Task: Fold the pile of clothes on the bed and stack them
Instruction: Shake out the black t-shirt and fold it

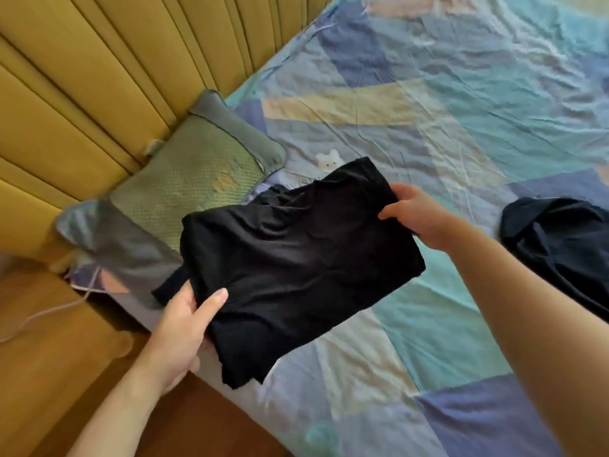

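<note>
A folded black garment is held flat above the near left part of the bed, close to the pillow. My left hand grips its near left corner, thumb on top. My right hand pinches its far right edge. A small loose flap hangs from the garment's near edge. A second dark garment lies crumpled and unfolded on the bed at the right, partly behind my right forearm.
The bed wears a patchwork sheet in blue, teal and yellow. A green and grey pillow leans on the yellow padded headboard. A white cable trails over the wooden side at the left.
</note>
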